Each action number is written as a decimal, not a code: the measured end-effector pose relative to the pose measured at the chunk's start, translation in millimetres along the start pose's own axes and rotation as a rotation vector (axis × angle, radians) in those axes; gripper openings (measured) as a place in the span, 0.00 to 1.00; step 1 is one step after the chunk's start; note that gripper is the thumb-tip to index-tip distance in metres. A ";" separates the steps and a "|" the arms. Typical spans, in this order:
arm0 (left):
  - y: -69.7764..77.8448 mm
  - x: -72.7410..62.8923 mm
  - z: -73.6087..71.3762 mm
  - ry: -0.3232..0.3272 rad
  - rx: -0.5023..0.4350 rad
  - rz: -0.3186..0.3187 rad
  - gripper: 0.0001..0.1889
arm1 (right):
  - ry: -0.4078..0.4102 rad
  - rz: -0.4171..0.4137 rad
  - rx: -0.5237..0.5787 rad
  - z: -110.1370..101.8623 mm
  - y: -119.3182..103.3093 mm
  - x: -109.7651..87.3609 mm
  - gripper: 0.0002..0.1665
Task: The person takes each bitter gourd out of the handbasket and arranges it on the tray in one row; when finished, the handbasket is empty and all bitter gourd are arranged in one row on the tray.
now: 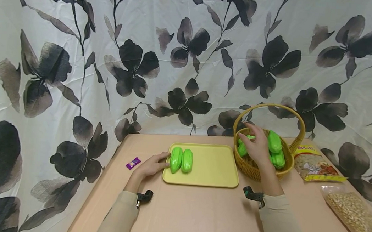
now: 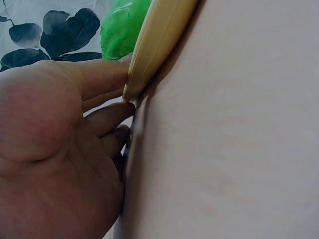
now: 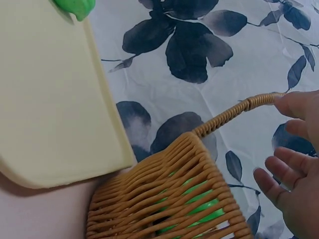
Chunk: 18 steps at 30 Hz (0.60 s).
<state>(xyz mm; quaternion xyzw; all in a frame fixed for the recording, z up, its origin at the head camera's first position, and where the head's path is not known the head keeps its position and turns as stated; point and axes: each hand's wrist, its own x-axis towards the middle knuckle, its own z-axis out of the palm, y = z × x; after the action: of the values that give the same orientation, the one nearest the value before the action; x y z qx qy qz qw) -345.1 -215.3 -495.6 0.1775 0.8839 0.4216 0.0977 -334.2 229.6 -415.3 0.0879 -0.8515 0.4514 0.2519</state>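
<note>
Two green plastic vegetables (image 1: 181, 160) lie side by side at the left end of a yellow tray (image 1: 214, 167). My left hand (image 1: 152, 164) rests on the table at the tray's left edge, straight fingers (image 2: 107, 74) touching the rim (image 2: 157, 37) and the nearest green piece (image 2: 122, 25). My right hand (image 1: 257, 146) hovers with spread fingers (image 3: 289, 172) over a wicker basket (image 1: 251, 166), above several more green vegetables (image 1: 275, 146). It holds nothing that I can see. The right wrist view shows the basket (image 3: 169, 199) from the side, beside the tray (image 3: 50, 99).
A small purple wrapped sweet (image 1: 133, 163) lies left of the tray. A yellow snack packet (image 1: 315, 164) and a clear bag of nuts (image 1: 354, 215) lie at the right of the table. A flower-patterned cloth (image 1: 176, 58) hangs behind.
</note>
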 end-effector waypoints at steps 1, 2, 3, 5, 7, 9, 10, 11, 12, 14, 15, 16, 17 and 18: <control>0.4 0.2 0.0 -0.001 -0.001 -0.004 0.32 | -0.001 0.009 -0.008 -0.3 1.8 0.2 0.33; 0.4 0.3 0.0 -0.001 -0.001 -0.008 0.32 | -0.005 0.019 -0.021 -0.8 3.5 0.3 0.33; 0.3 0.7 0.1 0.001 -0.003 -0.007 0.32 | -0.009 0.027 -0.036 -1.4 5.5 0.6 0.33; -0.2 1.5 0.4 0.002 -0.008 -0.009 0.32 | -0.030 0.054 -0.067 -2.8 9.0 0.3 0.34; -0.6 2.1 0.7 0.005 -0.015 -0.009 0.33 | -0.058 0.090 -0.093 -4.4 12.3 0.0 0.36; -0.3 2.3 0.9 0.006 -0.021 -0.011 0.33 | -0.084 0.118 -0.115 -5.8 15.6 -0.3 0.37; 0.2 2.2 0.9 0.006 -0.023 -0.013 0.33 | -0.095 0.131 -0.122 -6.4 17.3 -0.5 0.38; 0.6 2.1 1.0 0.005 -0.023 -0.014 0.33 | -0.101 0.141 -0.126 -6.7 19.2 -0.2 0.39; 1.0 2.2 1.1 0.005 -0.022 -0.013 0.33 | -0.104 0.149 -0.131 -6.9 20.9 -0.1 0.39; 1.0 2.3 1.3 0.005 -0.020 -0.013 0.32 | -0.107 0.161 -0.138 -6.6 24.7 0.2 0.39; 0.8 2.4 1.3 0.005 -0.018 -0.013 0.32 | -0.108 0.167 -0.143 -6.3 26.4 0.4 0.39; 0.7 2.3 1.2 0.005 -0.015 -0.013 0.32 | -0.109 0.173 -0.148 -6.1 27.6 0.4 0.39; -0.1 2.6 1.2 0.007 -0.013 -0.009 0.32 | -0.111 0.179 -0.151 -5.8 28.6 0.3 0.39; -0.6 2.7 1.1 0.006 -0.011 -0.010 0.32 | -0.114 0.185 -0.154 -5.5 29.5 0.0 0.39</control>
<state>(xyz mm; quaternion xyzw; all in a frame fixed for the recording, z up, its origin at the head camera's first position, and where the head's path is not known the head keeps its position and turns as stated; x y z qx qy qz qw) -347.4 -213.8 -496.8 0.1714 0.8827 0.4263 0.0982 -343.5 251.2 -434.0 0.0148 -0.9010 0.4003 0.1664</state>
